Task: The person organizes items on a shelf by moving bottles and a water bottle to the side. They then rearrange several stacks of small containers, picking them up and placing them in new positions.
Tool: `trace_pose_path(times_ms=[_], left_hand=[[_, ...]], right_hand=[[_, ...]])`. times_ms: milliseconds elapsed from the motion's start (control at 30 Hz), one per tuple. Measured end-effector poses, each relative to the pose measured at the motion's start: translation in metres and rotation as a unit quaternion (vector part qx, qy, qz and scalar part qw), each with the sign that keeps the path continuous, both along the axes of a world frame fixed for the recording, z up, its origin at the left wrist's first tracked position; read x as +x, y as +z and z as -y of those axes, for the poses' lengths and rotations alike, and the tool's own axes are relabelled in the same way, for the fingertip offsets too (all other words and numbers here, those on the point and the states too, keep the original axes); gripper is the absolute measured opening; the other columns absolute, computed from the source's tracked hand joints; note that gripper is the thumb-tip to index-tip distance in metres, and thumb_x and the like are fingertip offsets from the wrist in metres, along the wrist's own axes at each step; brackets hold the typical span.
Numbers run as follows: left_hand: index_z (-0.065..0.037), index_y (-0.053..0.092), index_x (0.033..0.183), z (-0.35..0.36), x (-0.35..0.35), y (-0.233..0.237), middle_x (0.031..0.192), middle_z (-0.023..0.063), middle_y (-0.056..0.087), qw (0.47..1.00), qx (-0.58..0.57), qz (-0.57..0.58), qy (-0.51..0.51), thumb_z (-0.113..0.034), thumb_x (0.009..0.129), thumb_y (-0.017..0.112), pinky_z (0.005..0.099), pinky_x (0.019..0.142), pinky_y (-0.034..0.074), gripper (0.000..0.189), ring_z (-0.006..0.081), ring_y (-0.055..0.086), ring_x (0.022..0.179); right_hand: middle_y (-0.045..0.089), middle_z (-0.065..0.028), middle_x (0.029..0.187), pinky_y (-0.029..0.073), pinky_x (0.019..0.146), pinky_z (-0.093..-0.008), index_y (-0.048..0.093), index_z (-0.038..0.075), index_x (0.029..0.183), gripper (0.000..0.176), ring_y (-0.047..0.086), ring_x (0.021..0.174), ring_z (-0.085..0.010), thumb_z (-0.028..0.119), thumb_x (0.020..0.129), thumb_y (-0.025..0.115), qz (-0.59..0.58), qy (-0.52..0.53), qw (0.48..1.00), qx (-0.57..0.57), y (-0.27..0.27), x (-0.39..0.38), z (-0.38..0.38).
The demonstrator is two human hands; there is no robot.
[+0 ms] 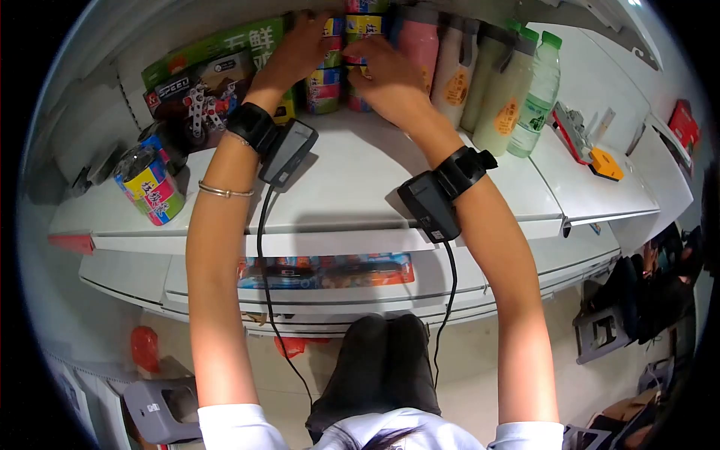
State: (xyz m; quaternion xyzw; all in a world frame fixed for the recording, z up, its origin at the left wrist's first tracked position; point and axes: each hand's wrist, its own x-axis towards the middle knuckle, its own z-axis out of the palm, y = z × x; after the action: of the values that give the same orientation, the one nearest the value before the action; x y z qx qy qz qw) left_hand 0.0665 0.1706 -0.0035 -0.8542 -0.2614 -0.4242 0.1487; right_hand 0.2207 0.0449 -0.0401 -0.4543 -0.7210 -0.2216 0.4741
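Note:
Two stacks of colourful wrapped rolls stand at the back of the white shelf (360, 195). My left hand (298, 46) is at the left stack (323, 90), its fingers against the upper rolls; whether it grips one is hidden. At the right stack (364, 27), my right hand (386, 73) has its fingers curled in against the rolls, and what they hold, if anything, I cannot make out. Another wrapped roll pack (152, 187) stands apart at the shelf's left front. Black devices with cables are strapped to both wrists.
Right of the stacks stand a pink bottle (418, 45), several pale bottles and a green-capped water bottle (537, 97). Boxes (199, 101) lean at the back left. A red and an orange item (606, 163) lie far right. A person sits at the right edge.

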Motion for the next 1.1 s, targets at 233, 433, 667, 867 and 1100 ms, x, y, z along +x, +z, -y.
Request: trace_pose_path(times_ms=[233,433,667,867,1100], left_hand=[[-0.007,-0.001,0.142,-0.002,0.003,-0.028,0.142,0.0233,0.02,0.991,-0.001,0.096,-0.092,-0.006,0.08,0.059,0.0409,0.104,0.029,0.087,0.0377,0.026,0.129],[0.003,0.01,0.135,-0.01,0.023,-0.068,0.125,0.0294,0.036,0.963,-0.159,0.208,-0.065,-0.003,0.063,0.063,0.0388,0.098,0.034,0.089,0.0425,0.037,0.118],[0.008,0.029,0.123,-0.009,0.022,-0.067,0.12,0.0294,0.043,0.959,-0.194,0.208,0.012,-0.008,0.063,0.066,0.0411,0.093,0.039,0.072,0.0426,0.043,0.113],[0.008,0.045,0.105,-0.015,0.017,-0.069,0.099,0.0288,0.058,0.935,-0.234,0.264,-0.031,-0.022,0.076,0.06,0.0449,0.082,0.044,0.045,0.0439,0.056,0.093],[0.003,0.05,0.107,-0.01,0.019,-0.068,0.103,0.0227,0.059,0.907,-0.297,0.299,-0.028,-0.027,0.085,0.052,0.0411,0.077,0.045,0.037,0.0375,0.059,0.088]], right_hand=[[0.056,-0.009,0.11,0.047,0.079,-0.0384,0.053,0.011,0.111,0.035,0.057,0.095,-0.0303,0.021,0.077,0.056,0.029,0.015,0.999,-0.001,-0.011,0.002,-0.008],[0.06,-0.0128,0.106,0.046,0.081,-0.0372,0.051,0.008,0.114,0.038,0.058,0.095,-0.0295,0.022,0.08,0.051,0.022,0.008,0.973,-0.23,-0.016,-0.004,-0.01],[0.056,-0.0222,0.113,0.043,0.086,-0.0344,0.034,0.005,0.133,0.06,0.056,0.099,-0.0343,0.03,0.082,0.052,-0.03,0.132,0.955,-0.263,-0.034,-0.009,-0.032],[0.052,-0.0253,0.118,0.042,0.087,-0.0368,0.023,0.004,0.139,0.073,0.054,0.103,-0.0363,0.036,0.08,0.053,-0.032,0.08,0.942,-0.325,-0.018,-0.017,-0.009],[0.054,-0.0257,0.112,0.042,0.087,-0.0372,0.028,0.004,0.136,0.067,0.054,0.102,-0.0355,0.031,0.08,0.052,0.05,0.1,0.937,-0.331,-0.031,-0.009,-0.021]])
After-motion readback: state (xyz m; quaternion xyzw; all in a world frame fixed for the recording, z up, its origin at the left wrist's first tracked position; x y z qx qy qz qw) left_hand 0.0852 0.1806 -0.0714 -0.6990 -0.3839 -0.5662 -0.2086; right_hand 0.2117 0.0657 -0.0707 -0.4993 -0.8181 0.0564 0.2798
